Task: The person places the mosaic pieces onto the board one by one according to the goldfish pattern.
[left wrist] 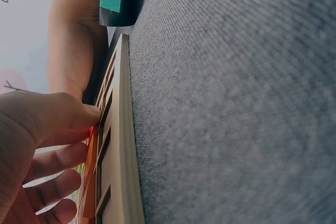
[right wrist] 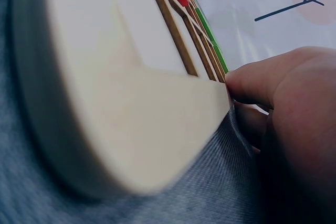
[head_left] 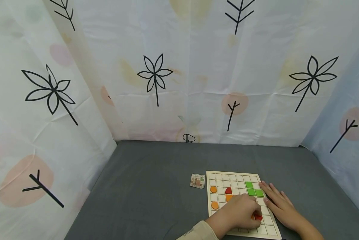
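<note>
A pale wooden grid board (head_left: 219, 183) lies on the grey cloth, with shallow square cells. Over its lower part, my left hand (head_left: 242, 211) pinches a small red piece (head_left: 258, 217) between thumb and fingers, low against the cells. In the left wrist view, this red piece (left wrist: 93, 130) shows just under the thumb tip. Flat along the board's right edge rests my right hand (head_left: 282, 209), fingers straight and fingertips touching the rim. Near those fingertips sit green squares (head_left: 251, 192). A red quarter-round piece (head_left: 228, 190) lies above an orange piece (head_left: 229, 198), partly covered by the left hand.
Orange round discs (head_left: 213, 189) sit in the board's left column. A small printed card (head_left: 197, 181) with a coloured grid lies left of the board. Grey cloth (head_left: 155, 186) covers the table, and a patterned white curtain (head_left: 197, 66) hangs behind and at the sides.
</note>
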A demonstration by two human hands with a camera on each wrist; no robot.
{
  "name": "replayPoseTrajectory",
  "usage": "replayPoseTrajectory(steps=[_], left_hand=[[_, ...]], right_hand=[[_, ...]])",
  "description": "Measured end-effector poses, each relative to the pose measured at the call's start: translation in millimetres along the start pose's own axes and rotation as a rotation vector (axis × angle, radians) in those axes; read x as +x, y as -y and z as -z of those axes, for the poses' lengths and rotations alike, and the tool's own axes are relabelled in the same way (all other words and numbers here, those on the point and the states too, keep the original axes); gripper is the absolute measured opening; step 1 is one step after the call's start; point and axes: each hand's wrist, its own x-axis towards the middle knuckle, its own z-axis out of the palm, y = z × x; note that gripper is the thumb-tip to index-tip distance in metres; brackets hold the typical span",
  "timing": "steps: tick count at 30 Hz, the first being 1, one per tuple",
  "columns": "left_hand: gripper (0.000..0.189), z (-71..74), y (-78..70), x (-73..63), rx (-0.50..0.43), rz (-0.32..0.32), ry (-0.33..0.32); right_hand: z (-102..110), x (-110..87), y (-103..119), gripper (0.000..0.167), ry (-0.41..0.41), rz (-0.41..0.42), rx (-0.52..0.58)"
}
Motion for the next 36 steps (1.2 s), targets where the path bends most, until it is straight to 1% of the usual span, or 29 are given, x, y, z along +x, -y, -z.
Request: replayPoseTrajectory(steps=[7, 13, 19, 22, 27, 29, 32, 36], left_hand=[[0.010, 0.0, 0.7, -1.4, -0.012, -0.007, 0.003], [0.011, -1.0, 2.8, -3.7, -0.047, -0.031, -0.004], [0.011, 1.7, 5.4, -3.3, -0.073, -0.067, -0.017], [0.012, 1.7, 7.2, -3.3, -0.100, -0.079, -0.014], [0.014, 3.0, 11.7, -7.0, -0.166, -0.080, -0.005], [0.014, 4.9, 15.6, -9.7, -0.212, -0.066, -0.012], [0.016, 9.2, 23.2, -15.3, -0.262, -0.026, -0.034], [0.017, 16.5, 37.1, -24.9, -0.282, 0.009, -0.068]], right_hand=[[0.6, -0.5, 0.7, 0.056, 0.022, -0.025, 0.006], [2.0, -1.5, 0.9, 0.057, 0.047, -0.060, 0.016], [4.7, -1.5, -1.0, 0.057, 0.044, -0.064, 0.017], [5.0, -1.8, -3.6, 0.057, 0.040, -0.060, 0.018], [3.9, -2.6, -7.0, 0.057, 0.043, -0.068, 0.029], [3.9, -1.0, -7.5, 0.057, 0.046, -0.074, 0.029], [4.4, 3.9, -7.1, 0.058, 0.053, -0.075, 0.029], [6.4, 10.0, -5.3, 0.060, 0.067, -0.091, 0.037]])
